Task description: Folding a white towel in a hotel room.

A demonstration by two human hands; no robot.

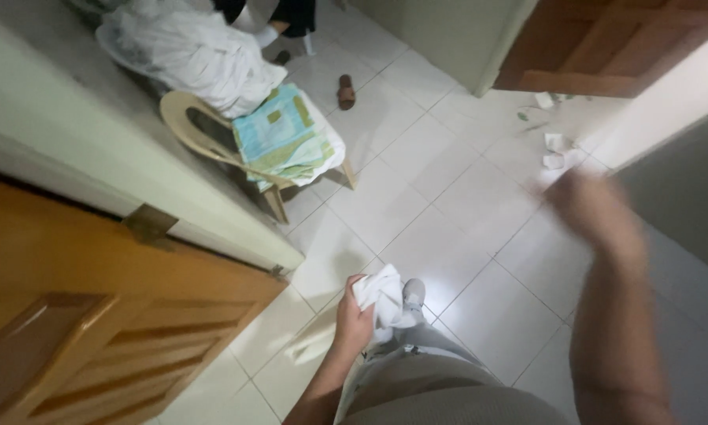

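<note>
While pale square tiles (440, 197) fill most of the view, a wooden door (94, 323) stands open along the left edge, its panelled face reaching toward the middle of the floor, and a second wooden door (606, 47) shows at the upper right beside a pale wall. A cream plastic chair (204, 138) sits against the left wall, a folded green and blue cloth (283, 134) on its seat and a heap of white fabric (188, 47) piled over its back. Beyond it a single brown sandal (346, 91) lies on the tiles, and small scraps of white paper (557, 149) are scattered near the right wall.

Raised at the right of the view, the right hand (598, 212) is a blur; how far its fingers are spread cannot be told, and nothing can be seen in it. Low in the middle, the left hand (354, 319) is closed around a crumpled white cloth (387, 303), fingers wrapped over one end while the rest bunches out to the right, above the person's grey shoe (414, 293) and light trousers. That cloth looks soft and wrinkled, with no pattern showing.

Open floor runs from the person's feet diagonally up toward the sandal and the far doorway, bounded by the door's edge and the chair legs on the left and by the wall on the right.
</note>
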